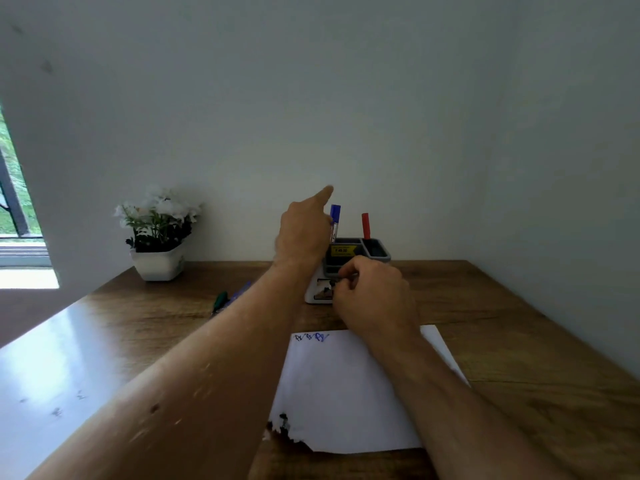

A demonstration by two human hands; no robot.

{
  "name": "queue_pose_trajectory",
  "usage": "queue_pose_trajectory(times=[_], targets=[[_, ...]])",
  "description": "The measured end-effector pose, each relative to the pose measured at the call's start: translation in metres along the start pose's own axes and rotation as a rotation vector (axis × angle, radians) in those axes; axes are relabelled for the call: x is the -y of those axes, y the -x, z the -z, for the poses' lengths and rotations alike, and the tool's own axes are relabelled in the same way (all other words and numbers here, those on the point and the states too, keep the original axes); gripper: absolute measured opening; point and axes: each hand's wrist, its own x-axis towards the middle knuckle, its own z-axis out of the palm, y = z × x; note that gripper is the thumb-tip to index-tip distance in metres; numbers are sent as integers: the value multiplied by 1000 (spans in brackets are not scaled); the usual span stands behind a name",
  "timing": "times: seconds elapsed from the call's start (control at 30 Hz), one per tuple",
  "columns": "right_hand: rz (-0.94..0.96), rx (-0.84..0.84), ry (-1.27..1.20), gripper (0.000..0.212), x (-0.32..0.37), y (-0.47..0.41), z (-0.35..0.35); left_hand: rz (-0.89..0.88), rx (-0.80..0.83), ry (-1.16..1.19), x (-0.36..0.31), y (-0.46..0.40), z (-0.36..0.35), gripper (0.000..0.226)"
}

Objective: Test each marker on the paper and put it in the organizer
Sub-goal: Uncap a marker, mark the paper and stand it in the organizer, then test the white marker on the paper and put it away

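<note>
The left hand (304, 233) is raised at the organizer (349, 261), index finger stretched up and forward. A blue marker (335, 221) stands upright just right of that hand, its lower end at the left bin; whether the fingers grasp it or only rest beside it cannot be told, as the hand hides the barrel. Right of it a red marker (365, 226) stands in a further bin, apart from both hands. The right hand (372, 296) sits lower, in front of the organizer's base, fingers curled and pinched on something small and dark that is too blurred to name. A yellow label shows on the organizer's front, between the two hands.

Everything rests on a wooden table (519, 341) pushed against a plain pale wall; the table's left part glares with window light, and a window with greenery shows at the far left edge.

Well left of the left hand stands a white pot of white flowers (158, 237). Nearer, left of the left forearm, a green marker (220, 301) and another blue one (240, 292) lie on the table, partly hidden by the arm. Below the right hand lies the paper (339, 393), with blue and dark scribbles at its top left corner and a torn, dark-stained lower left edge; the right forearm crosses its right side.
</note>
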Motion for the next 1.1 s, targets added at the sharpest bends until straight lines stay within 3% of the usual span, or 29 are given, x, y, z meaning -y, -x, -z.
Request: queue_pose_trajectory(times=[0.1, 0.23, 0.47, 0.77, 0.9, 1.1], targets=[[-10, 2, -9, 17, 0, 0, 1, 66, -38, 102, -6, 9, 15, 46], [-22, -10, -27, 15, 0, 2, 6, 173, -110, 150, -4, 19, 42, 8], [0, 1, -39, 14, 0, 7, 7, 312, 170, -156, 17, 43, 72, 24], [61, 9, -47, 15, -2, 7, 6, 310, 214, -455, 33, 69, 64, 24], [69, 14, -34, 12, -4, 4, 3, 281, 293, -534, 35, 71, 59, 7], [68, 21, -45, 10, -5, 4, 3, 266, 320, -557, 47, 71, 51, 15]])
